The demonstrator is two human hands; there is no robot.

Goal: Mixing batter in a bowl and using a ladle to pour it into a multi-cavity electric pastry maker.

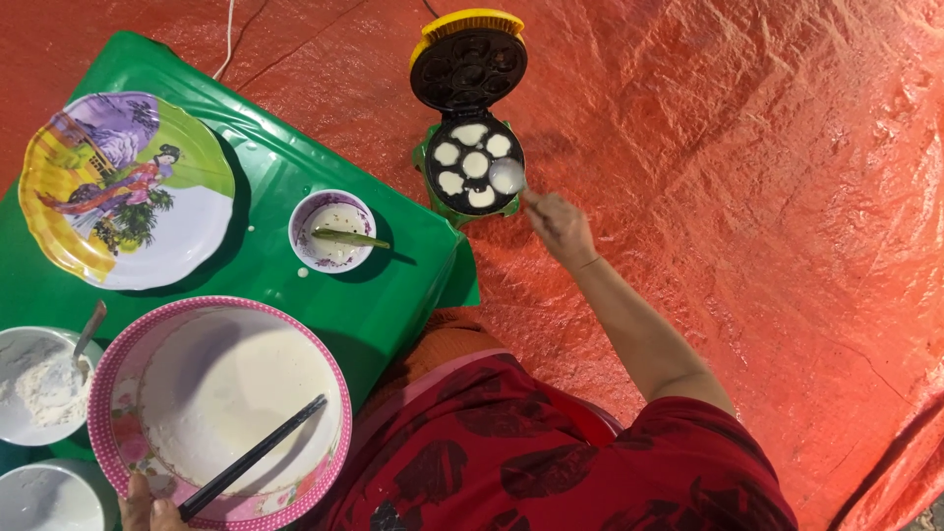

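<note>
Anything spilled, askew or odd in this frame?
Only small spills: a few white drops lie on the green table beside the small bowl. The right hand holds a spoon over the open mould maker; the left hand grips the batter bowl.

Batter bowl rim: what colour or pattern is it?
The batter bowl has a pink rim with small white dots, seen in the head view.

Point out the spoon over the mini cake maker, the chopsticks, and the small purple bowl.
spoon point(507, 177), head view, on its batter-filled bowl.
chopsticks point(254, 457), head view, mid-length across the pink bowl.
small purple bowl point(307, 218), head view, on its left rim.
</note>
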